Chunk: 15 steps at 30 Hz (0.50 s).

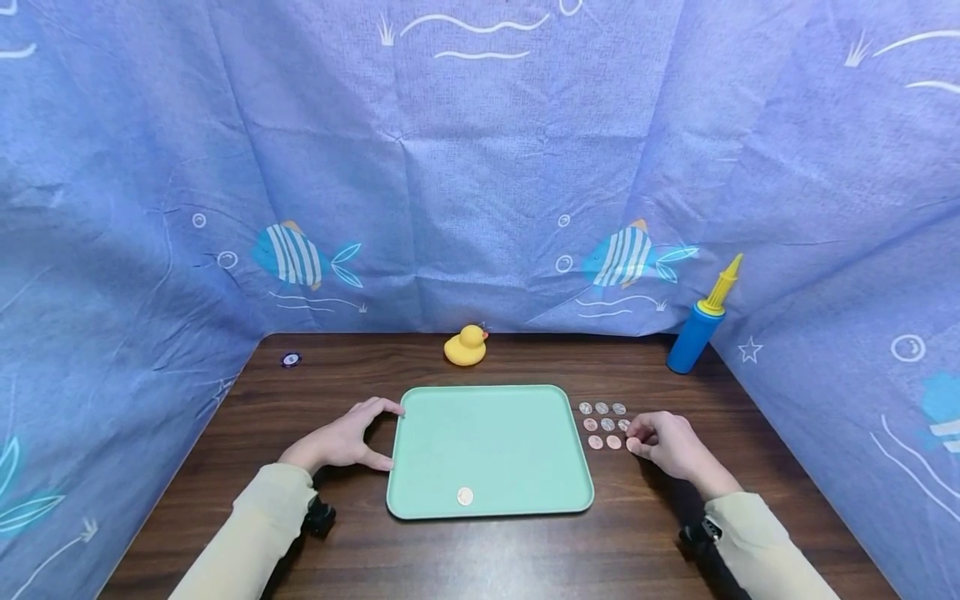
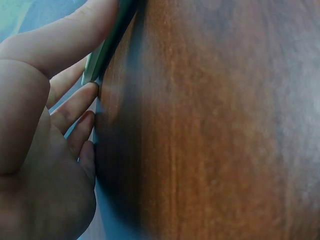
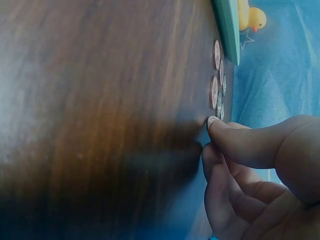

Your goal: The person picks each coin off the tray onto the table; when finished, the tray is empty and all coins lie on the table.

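A pale green tray (image 1: 491,450) lies on the table with one coin (image 1: 465,497) near its front edge. At the tray's left edge, my left hand (image 1: 347,435) is spread wide, its thumb and fingertips touching the rim. The left wrist view shows this hand (image 2: 45,130) with its fingers beside the tray edge. To the tray's right, several copper and silvery coins (image 1: 607,424) lie flat in three rows. My right hand (image 1: 671,446) pinches a copper coin (image 1: 633,445) at the front right corner of these rows. In the right wrist view that coin (image 3: 211,120) is partly hidden by the thumb.
A yellow rubber duck (image 1: 466,347) sits behind the tray. A blue hand pump (image 1: 693,337) with a yellow nozzle stands at the back right. A dark round chip (image 1: 291,359) lies at the back left. Blue fish-print cloth (image 1: 480,167) encloses the wooden table (image 1: 480,558).
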{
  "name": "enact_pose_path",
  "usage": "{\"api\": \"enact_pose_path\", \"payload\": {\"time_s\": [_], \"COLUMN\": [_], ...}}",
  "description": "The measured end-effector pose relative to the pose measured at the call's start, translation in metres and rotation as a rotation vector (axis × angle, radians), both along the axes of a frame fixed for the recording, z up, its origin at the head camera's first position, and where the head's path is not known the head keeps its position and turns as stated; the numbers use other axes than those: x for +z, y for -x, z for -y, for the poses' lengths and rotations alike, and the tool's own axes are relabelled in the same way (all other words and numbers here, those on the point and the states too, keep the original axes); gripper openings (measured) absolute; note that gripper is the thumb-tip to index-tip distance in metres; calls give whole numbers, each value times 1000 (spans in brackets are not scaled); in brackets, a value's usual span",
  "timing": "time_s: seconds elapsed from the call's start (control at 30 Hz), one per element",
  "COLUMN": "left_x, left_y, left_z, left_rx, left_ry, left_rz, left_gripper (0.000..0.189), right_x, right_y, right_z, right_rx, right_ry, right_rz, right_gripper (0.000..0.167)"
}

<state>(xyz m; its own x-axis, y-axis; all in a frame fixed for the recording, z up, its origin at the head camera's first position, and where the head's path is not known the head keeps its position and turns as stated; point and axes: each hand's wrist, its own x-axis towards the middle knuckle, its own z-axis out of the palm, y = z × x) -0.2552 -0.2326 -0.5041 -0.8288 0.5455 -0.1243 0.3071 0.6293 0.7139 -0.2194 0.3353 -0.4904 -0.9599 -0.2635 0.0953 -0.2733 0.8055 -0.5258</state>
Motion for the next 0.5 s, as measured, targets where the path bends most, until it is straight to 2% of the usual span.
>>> {"api": "enact_pose_path", "payload": {"time_s": [0.5], "left_x": [1], "left_y": [0], "left_z": [-1], "left_rx": [2], "left_ry": [5], "left_rz": [-12], "left_gripper": [83], "right_x": [-5], "right_y": [-2], "right_z": [-4], "right_rx": [-18], "right_ry": [-38], "right_rz": [-45], "right_gripper": [11]}}
